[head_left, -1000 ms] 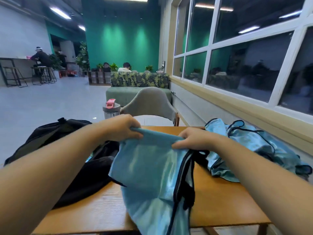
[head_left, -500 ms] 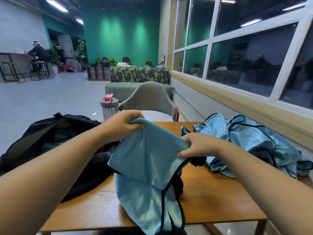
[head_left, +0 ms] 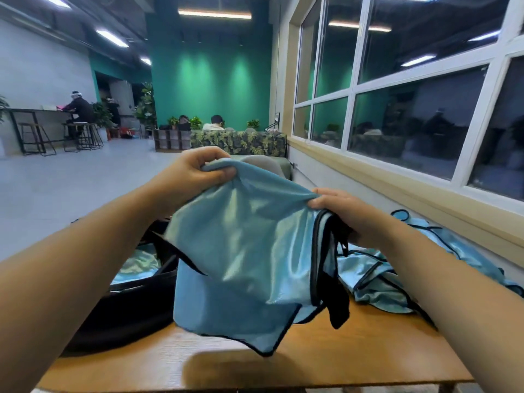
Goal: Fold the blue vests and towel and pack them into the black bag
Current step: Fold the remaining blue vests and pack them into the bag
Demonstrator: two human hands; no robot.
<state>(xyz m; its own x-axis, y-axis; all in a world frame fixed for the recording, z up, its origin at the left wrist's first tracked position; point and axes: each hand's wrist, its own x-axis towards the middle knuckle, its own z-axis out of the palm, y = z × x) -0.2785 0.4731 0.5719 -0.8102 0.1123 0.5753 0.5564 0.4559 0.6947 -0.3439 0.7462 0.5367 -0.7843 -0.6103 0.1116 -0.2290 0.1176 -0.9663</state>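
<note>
Both hands are up over the counter [head_left: 354, 361] with a blue vest [head_left: 243, 251] stretched between them. The left hand [head_left: 192, 174] pinches the top edge, fingers curled round a bunch of cloth, raised higher than its partner. The right hand [head_left: 344, 214] grips the other end of that edge, where the black-trimmed layers and straps gather. The vest hangs doubled, its lowest corner dangling just above the counter, clear of the wood.

To the left of the vest sits the black bag [head_left: 133, 304], mouth open, with blue fabric [head_left: 136, 265] already lying inside. To the right of the vest, a heap of more blue vests [head_left: 382, 276] lies unfolded on the counter by the window wall.

This reads as mid-fold on one vest, with the job well short of done. The next move likely calls for bringing the two held ends together for another fold, tucking in those loose black straps, then swinging the bundle left into the bag.
</note>
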